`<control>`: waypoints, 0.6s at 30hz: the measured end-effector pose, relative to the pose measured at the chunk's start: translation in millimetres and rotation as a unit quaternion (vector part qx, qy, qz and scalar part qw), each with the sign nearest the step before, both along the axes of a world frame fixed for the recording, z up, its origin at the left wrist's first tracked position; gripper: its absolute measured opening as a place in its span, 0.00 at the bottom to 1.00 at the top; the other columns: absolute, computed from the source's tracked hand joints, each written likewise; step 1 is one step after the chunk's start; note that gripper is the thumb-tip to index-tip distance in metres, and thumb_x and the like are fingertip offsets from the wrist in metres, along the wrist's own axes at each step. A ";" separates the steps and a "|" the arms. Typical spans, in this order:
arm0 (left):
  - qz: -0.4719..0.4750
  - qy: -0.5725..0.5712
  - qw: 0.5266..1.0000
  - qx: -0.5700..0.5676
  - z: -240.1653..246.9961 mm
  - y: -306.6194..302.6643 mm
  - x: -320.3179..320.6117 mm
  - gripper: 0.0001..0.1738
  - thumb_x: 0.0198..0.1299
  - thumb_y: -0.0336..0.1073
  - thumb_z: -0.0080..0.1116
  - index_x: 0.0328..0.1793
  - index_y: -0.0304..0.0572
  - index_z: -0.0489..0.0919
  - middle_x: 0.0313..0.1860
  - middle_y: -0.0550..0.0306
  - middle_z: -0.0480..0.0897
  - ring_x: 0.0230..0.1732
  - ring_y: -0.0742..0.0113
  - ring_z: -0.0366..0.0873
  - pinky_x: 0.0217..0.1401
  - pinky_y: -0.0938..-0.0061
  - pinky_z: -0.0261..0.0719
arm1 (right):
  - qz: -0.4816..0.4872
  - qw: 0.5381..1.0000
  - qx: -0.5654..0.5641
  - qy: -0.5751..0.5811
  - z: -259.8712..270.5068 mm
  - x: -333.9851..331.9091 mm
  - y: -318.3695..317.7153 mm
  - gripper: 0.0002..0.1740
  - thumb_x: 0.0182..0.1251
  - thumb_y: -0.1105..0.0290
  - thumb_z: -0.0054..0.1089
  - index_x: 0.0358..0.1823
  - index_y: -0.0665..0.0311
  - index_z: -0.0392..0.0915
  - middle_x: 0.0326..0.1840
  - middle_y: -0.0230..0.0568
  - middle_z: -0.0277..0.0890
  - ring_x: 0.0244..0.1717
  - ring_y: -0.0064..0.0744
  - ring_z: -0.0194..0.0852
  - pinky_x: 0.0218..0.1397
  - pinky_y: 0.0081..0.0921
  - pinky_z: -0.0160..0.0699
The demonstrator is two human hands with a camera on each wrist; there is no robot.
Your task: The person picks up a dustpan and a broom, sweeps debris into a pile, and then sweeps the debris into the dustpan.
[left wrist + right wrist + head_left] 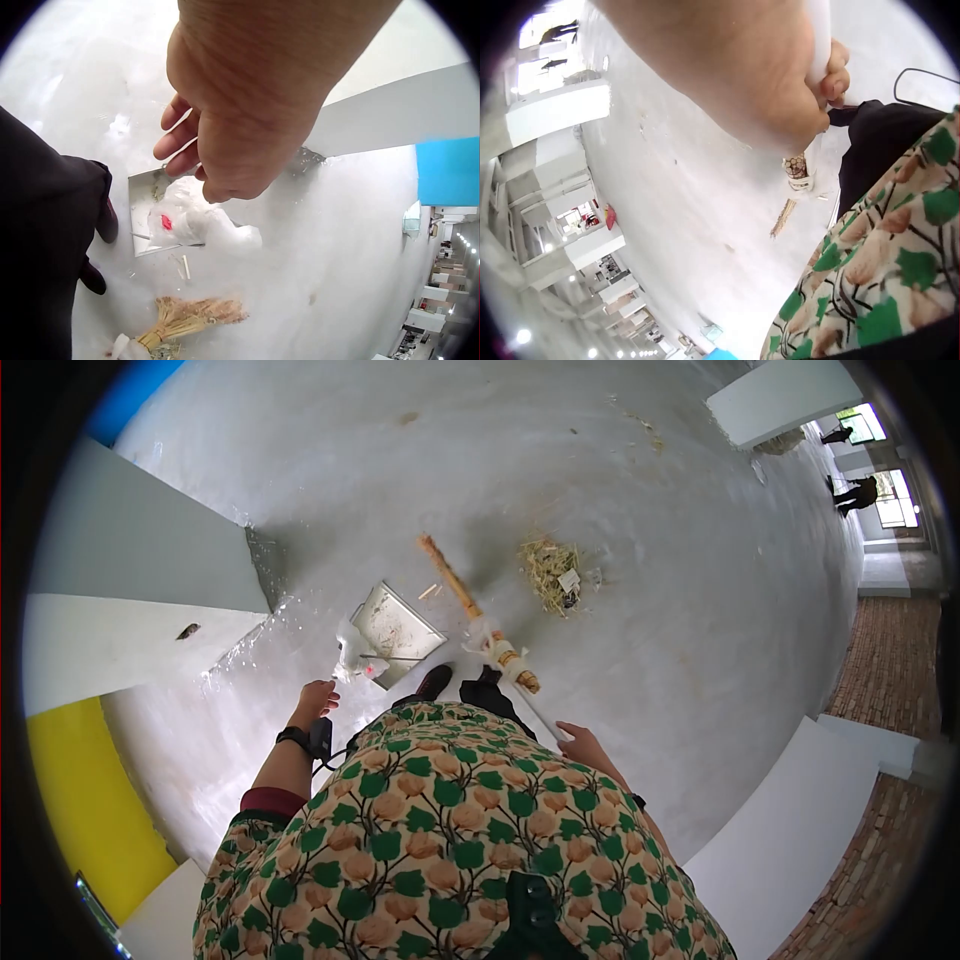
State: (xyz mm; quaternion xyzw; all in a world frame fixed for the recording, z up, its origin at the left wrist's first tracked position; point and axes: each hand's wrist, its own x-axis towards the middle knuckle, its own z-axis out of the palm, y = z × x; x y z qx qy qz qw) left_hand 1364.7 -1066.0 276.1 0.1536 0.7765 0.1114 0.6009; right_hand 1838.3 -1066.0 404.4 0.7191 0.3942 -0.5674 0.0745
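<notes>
My right hand grips the white handle of a straw broom. In the right wrist view its fingers curl round that handle. Below, the tied straw head slants away from my feet over the floor, with white plastic wrapped about its binding. My left hand hangs with loosely bent fingers and nothing visible in it. Closest to it is a crumpled white plastic bag with a red mark, at the side of a metal dustpan. Bits of debris and a thin rod show in the pan.
A heap of straw with a white scrap lies on the grey floor beyond the broom. To the left stands a pillar; a low white wall runs at the right. Two people are far off at the upper right.
</notes>
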 end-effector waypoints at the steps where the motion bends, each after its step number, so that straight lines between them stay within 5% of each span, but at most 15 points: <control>1: 0.003 -0.002 1.000 -0.003 -4.1 -4.2 1.0 0.13 0.47 0.42 0.41 0.35 0.43 0.68 0.23 0.60 0.74 0.18 0.72 0.70 0.16 0.78 0.62 | 0.003 1.000 -0.003 -0.002 -3.3 7.5 -2.3 0.24 0.42 0.72 0.44 0.47 0.60 0.62 0.28 0.49 0.69 0.34 0.46 0.67 0.35 0.31 0.66; 4: -0.016 -0.012 0.999 -0.026 -13.8 -14.7 4.6 0.13 0.46 0.42 0.41 0.34 0.43 0.67 0.23 0.59 0.74 0.18 0.72 0.70 0.16 0.79 0.62 | 0.066 0.984 0.158 -0.059 -33.5 24.1 -7.9 0.21 0.42 0.72 0.42 0.44 0.64 0.64 0.33 0.56 0.67 0.33 0.48 0.67 0.35 0.29 0.67; 9: -0.018 -0.012 1.000 -0.022 -8.2 -9.8 14.0 0.13 0.46 0.42 0.42 0.34 0.42 0.67 0.23 0.59 0.74 0.18 0.71 0.70 0.14 0.78 0.62 | 0.121 0.989 0.050 -0.066 -34.5 -10.5 12.3 0.21 0.42 0.74 0.36 0.42 0.65 0.65 0.31 0.57 0.67 0.34 0.49 0.66 0.37 0.30 0.66; 11: -0.008 -0.010 1.000 -0.014 -6.1 -5.3 14.2 0.13 0.46 0.42 0.42 0.34 0.42 0.67 0.23 0.58 0.74 0.18 0.71 0.70 0.14 0.78 0.62 | 0.208 0.968 0.136 -0.031 -56.0 -12.4 -3.9 0.21 0.41 0.73 0.38 0.42 0.66 0.64 0.28 0.58 0.68 0.25 0.51 0.67 0.27 0.32 0.69; 13: 0.001 -0.011 1.000 -0.009 -7.1 -3.8 12.5 0.13 0.46 0.41 0.42 0.34 0.42 0.67 0.23 0.58 0.74 0.18 0.71 0.70 0.14 0.78 0.62 | 0.250 0.922 0.295 0.030 -85.3 -3.8 -17.7 0.21 0.43 0.72 0.40 0.44 0.64 0.64 0.21 0.51 0.69 0.15 0.41 0.67 0.17 0.30 0.66; 14: -0.003 -0.009 1.000 -0.009 -9.4 -2.8 12.4 0.13 0.46 0.41 0.42 0.35 0.41 0.67 0.23 0.58 0.74 0.18 0.71 0.70 0.14 0.78 0.62 | 0.253 0.922 0.293 0.031 -82.5 3.3 -16.1 0.21 0.43 0.72 0.40 0.44 0.64 0.64 0.21 0.51 0.69 0.15 0.41 0.67 0.17 0.30 0.66; 16: 0.000 -0.008 1.000 -0.010 -11.5 -1.5 14.5 0.13 0.47 0.41 0.42 0.35 0.41 0.67 0.23 0.58 0.74 0.18 0.71 0.70 0.14 0.79 0.62 | 0.069 0.992 0.001 0.106 -10.0 -15.0 18.7 0.21 0.45 0.72 0.42 0.46 0.61 0.63 0.14 0.40 0.65 0.10 0.28 0.61 0.12 0.23 0.60; 18: 0.004 -0.011 1.000 -0.009 -13.7 -1.3 15.1 0.13 0.47 0.41 0.42 0.35 0.42 0.67 0.24 0.58 0.73 0.18 0.71 0.70 0.14 0.79 0.61 | 0.011 0.994 -0.030 0.108 5.2 -13.3 31.6 0.21 0.45 0.72 0.42 0.47 0.60 0.62 0.12 0.36 0.62 0.09 0.22 0.56 0.10 0.19 0.56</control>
